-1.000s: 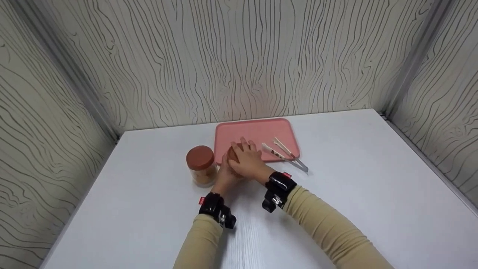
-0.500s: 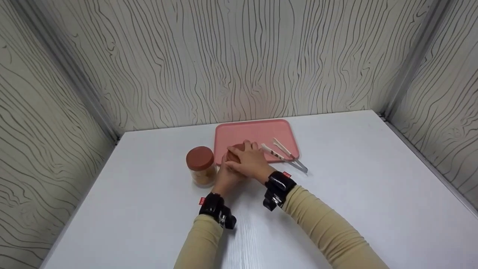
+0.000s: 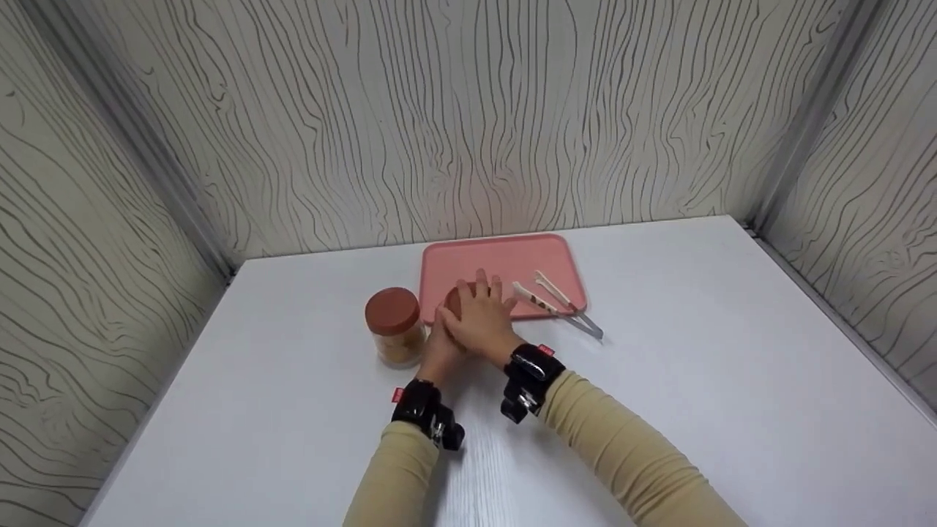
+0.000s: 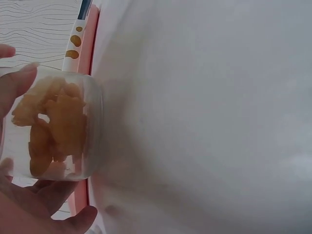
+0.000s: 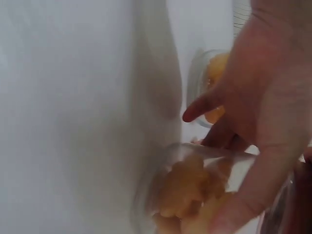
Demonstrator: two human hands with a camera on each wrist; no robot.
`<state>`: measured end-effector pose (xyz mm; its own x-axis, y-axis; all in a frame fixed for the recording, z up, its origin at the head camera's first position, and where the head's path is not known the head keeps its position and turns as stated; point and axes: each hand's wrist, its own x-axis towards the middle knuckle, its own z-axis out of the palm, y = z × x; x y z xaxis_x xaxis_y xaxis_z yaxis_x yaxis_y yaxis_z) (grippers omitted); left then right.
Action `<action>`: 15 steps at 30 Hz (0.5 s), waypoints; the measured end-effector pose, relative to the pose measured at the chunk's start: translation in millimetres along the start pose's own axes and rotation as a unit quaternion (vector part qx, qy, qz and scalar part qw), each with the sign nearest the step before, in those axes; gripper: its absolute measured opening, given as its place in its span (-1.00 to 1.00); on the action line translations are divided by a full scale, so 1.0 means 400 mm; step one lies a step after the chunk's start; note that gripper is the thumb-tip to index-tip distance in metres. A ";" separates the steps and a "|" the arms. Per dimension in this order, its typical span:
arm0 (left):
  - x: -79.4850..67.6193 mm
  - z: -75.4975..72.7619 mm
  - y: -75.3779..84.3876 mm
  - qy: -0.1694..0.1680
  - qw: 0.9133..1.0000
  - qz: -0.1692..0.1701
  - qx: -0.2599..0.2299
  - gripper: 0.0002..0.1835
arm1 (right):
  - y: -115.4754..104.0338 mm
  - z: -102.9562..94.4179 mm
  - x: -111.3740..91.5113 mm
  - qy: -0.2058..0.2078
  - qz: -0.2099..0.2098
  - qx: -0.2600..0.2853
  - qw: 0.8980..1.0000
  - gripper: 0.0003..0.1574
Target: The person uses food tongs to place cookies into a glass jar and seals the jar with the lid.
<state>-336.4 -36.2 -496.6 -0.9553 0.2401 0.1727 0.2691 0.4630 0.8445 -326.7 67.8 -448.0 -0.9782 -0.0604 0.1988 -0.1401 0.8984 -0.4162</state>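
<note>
My left hand (image 3: 441,350) grips a clear jar (image 4: 93,141) from the side, its fingers and thumb around the body. Irregular golden-brown snack pieces (image 4: 66,119) show through the wall. Over the jar's reddish-brown lid (image 3: 452,300) lies my right hand (image 3: 483,320), fingers spread and fairly straight, reaching past the far rim in the head view. The thumb side rests near the lid's left edge. In the right wrist view, the left hand (image 5: 258,92) crosses the jar, and the right hand is mostly out of sight.
A second lidded jar (image 3: 395,322) with similar pieces stands left of my hands. Behind them lies a pink tray (image 3: 498,256). Tongs (image 3: 560,307) with pale, spotted arms lie across its front right edge. Patterned panels (image 3: 468,124) enclose the white table (image 3: 659,351).
My right hand first turns on the lid with its fingers drawn together, then swings back with them spread again. The left hand and its jar hold nearly still.
</note>
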 end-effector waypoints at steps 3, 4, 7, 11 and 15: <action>0.004 -0.001 -0.001 -0.012 0.999 -0.019 -0.041 0.06 | 0.022 -0.025 -0.001 -0.066 -0.034 0.077 0.994 -0.13; 0.005 0.000 -0.003 -0.014 0.998 -0.020 -0.053 0.08 | 0.030 -0.033 -0.001 -0.086 -0.046 0.092 0.991 -0.11; 0.004 0.002 -0.009 -0.016 0.997 -0.010 -0.078 0.13 | 0.049 -0.048 -0.003 -0.125 -0.074 0.099 0.984 -0.10; -0.003 0.005 -0.004 -0.009 0.997 -0.008 -0.081 0.11 | 0.059 -0.050 -0.005 -0.113 -0.091 0.049 0.988 -0.14; -0.011 0.010 0.009 0.001 0.999 -0.011 -0.046 0.07 | 0.050 -0.037 -0.009 -0.048 -0.077 -0.033 0.995 -0.12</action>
<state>-330.9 -32.2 -496.3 -0.9608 0.2298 0.1551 0.2364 0.3871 0.8912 -323.7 92.6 -444.1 -0.9564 -0.2387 0.1685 -0.2827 0.9017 -0.3271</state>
